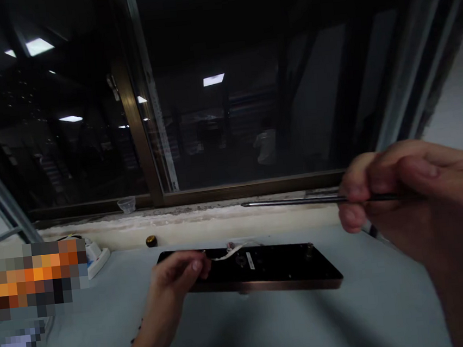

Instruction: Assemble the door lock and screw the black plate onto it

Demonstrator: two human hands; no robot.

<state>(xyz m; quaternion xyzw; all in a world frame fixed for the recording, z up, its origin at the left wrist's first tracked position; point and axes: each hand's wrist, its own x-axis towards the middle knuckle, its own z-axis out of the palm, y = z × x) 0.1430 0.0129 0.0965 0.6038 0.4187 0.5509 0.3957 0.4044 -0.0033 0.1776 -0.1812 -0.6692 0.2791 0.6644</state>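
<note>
On the table lies a long black panel (281, 267) with a copper-coloured edge, a small white label and a metal post near its right end. My left hand (183, 271) is at its left end, fingers pinched together; what they hold is hidden. A white cable (228, 252) runs from the panel's middle to beside those fingertips; I cannot tell whether they grip it. Raised at the right, my right hand (396, 185) is closed around a thin metal screwdriver (291, 202). Its pointed tip faces left, above and apart from the panel. Its handle is not visible.
A small clear cup (127, 205) stands on the window sill. Below it, a dark round cap with a gold top (151, 240) sits at the table's back edge. A white power strip (99, 262) lies at the left beside a blurred-out area. Dark window panes rise behind.
</note>
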